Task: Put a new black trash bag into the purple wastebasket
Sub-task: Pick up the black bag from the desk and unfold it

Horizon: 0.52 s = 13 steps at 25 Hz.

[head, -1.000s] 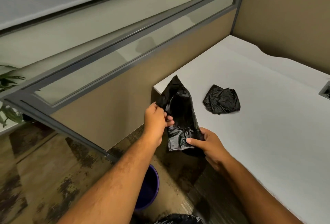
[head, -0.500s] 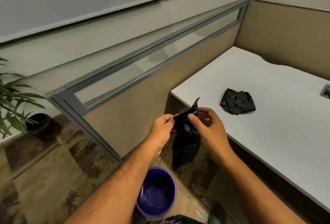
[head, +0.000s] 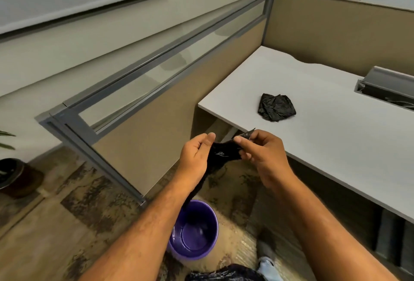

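A black trash bag hangs between my two hands in front of the desk edge. My left hand pinches its top on the left side and my right hand pinches the top on the right. The bag's lower part trails down behind my left forearm toward the purple wastebasket, which stands open on the floor below my hands with nothing visible inside.
A second crumpled black bag lies on the white desk. A tan cubicle partition with a glass strip runs on the left. A potted plant sits at far left. Dark bag material lies at the bottom edge.
The bag has gone from a partly folded bundle held above the desk corner to a stretched strip hanging down. My hands moved together, then slightly apart along its top. More of the wastebasket shows.
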Tool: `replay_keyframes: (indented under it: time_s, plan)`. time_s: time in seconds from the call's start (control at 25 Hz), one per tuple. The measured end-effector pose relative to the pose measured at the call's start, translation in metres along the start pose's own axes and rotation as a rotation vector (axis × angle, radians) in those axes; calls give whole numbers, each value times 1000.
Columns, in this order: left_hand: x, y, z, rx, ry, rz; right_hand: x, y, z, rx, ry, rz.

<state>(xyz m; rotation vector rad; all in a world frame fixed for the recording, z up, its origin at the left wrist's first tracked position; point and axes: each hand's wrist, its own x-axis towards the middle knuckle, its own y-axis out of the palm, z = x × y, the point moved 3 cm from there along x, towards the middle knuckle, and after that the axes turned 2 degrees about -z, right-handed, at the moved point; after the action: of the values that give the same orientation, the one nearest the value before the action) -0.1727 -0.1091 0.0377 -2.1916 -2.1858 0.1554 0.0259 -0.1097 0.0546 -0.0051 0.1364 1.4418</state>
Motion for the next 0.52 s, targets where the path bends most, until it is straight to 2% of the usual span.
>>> replay_keyframes:
  time_s: [0.16, 0.24, 0.32, 0.44, 0.52]
  plan:
    - [-10, 10, -9, 35, 43, 264, -5, -17, 11, 284, 91, -11]
    - [-11, 18, -13, 38, 33, 266, -3, -26, 11, 461, 106, -19]
    - [-10, 26, -22, -38, -1, 158, -4, -35, 5, 513, 102, -20]
    - [-7, 41, -36, -341, -203, -69, -19, -51, -25, 174, 129, 34]
    - [2, 50, -43, -547, -333, -148, -36, -59, -52, -38, 159, 207]
